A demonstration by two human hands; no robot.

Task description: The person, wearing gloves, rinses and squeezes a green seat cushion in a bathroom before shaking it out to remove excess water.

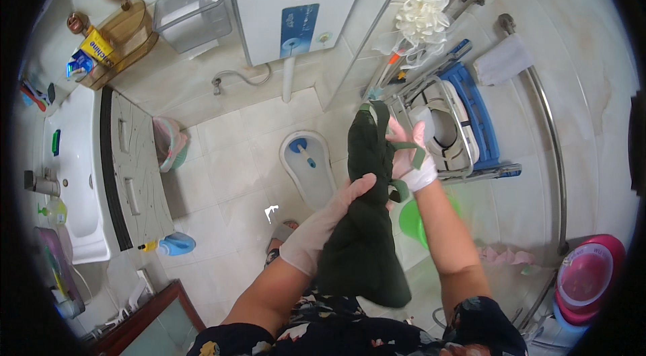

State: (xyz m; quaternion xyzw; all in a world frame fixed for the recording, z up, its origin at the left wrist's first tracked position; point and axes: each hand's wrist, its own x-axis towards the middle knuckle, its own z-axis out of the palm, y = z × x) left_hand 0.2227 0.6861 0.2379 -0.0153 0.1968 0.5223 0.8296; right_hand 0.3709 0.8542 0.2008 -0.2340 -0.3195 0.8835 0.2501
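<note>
A bunched dark green cloth garment (366,250) with long fabric straps (381,129) hangs in front of my body. My left hand (348,197), in a thin translucent white glove, grips its middle, thumb on top and fingers hidden beneath. My right hand (411,156), gloved the same way, holds the cloth's right side near the upper end. Some of its fingers are hidden behind the fabric. A loose green strap end (418,156) lies across that palm, and a strap loop (399,191) hangs by the wrist.
A squat toilet (323,189) with a blue-headed plunger (303,149) is set in the tiled floor ahead. On the right stand a folded commode chair (469,119) and a green bucket (411,222). The washbasin (83,204), a waste bin (174,151) and a blue bottle (176,244) are left.
</note>
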